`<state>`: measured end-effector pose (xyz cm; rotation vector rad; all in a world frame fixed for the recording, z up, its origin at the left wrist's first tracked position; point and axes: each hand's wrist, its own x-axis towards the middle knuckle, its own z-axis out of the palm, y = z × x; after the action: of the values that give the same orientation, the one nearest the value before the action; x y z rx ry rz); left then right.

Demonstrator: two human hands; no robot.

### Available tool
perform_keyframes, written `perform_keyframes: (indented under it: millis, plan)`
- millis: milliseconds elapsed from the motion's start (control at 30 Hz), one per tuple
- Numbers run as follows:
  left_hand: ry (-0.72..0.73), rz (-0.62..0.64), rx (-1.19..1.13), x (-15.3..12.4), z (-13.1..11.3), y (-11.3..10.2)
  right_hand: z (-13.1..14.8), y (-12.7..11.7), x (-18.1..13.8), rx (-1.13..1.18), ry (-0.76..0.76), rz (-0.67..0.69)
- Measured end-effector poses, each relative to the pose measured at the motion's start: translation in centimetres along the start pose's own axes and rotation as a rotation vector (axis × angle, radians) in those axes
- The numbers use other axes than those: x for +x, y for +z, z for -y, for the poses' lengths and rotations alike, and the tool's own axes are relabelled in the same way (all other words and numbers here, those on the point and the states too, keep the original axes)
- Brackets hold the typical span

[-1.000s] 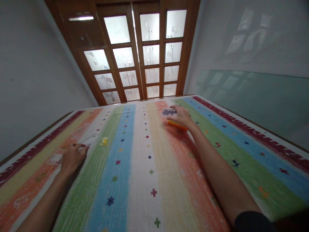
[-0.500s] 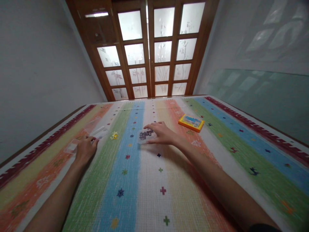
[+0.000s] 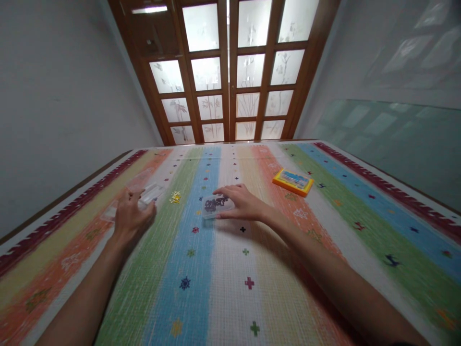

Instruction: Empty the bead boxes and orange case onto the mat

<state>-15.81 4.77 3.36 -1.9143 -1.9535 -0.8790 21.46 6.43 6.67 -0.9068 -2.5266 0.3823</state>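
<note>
My right hand (image 3: 242, 203) rests on the striped mat, its fingers closed round a small clear box of dark pieces (image 3: 216, 205) on the blue stripe. My left hand (image 3: 131, 217) hovers just above the mat at the left, fingers curled, beside a clear plastic lid or tray (image 3: 150, 193); whether it grips that tray I cannot tell. A small heap of yellow-white pieces (image 3: 175, 197) lies on the green stripe between the two hands.
An orange and blue flat box (image 3: 293, 181) lies on the mat at the far right. The mat (image 3: 223, 278) has coloured stripes and dark red borders. Wooden doors with frosted glass (image 3: 230, 72) stand beyond it, walls on both sides.
My right hand has brought the clear box of dark pieces from beside the orange box to the blue stripe in the middle. My left hand has lifted slightly off the mat near the clear tray.
</note>
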Motion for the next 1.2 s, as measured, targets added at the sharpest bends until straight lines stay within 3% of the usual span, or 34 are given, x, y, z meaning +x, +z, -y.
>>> perform_keyframes:
  millis: [67,200,300,400,533,800,967,1200]
  plan:
    - [0.126,0.049,-0.167,-0.6,-1.5,-0.6,0.2,0.0,0.0,0.028,-0.013,-0.020]
    - [0.261,0.334,-0.553,-2.8,-5.9,-0.1,0.6,0.4,-0.1,0.084,-0.033,-0.034]
    - [0.259,0.454,-0.677,-4.4,-9.0,1.1,0.9,1.0,-0.1,0.090,-0.068,-0.035]
    - [0.217,0.504,-0.662,-5.4,-10.5,1.8,1.1,1.7,0.0,0.049,-0.113,0.017]
    - [0.287,0.506,-0.611,-5.6,-10.6,1.8,1.2,2.6,0.1,-0.050,-0.152,0.121]
    - [0.336,0.461,-0.480,-5.7,-10.9,1.8,2.8,4.3,0.2,-0.334,-0.225,0.199]
    - [0.355,0.435,-0.376,-5.7,-11.3,2.0,4.8,6.1,0.0,-0.534,-0.195,0.170]
    - [0.334,0.427,-0.395,-5.5,-11.2,2.2,5.8,7.7,0.0,-0.470,-0.102,0.106]
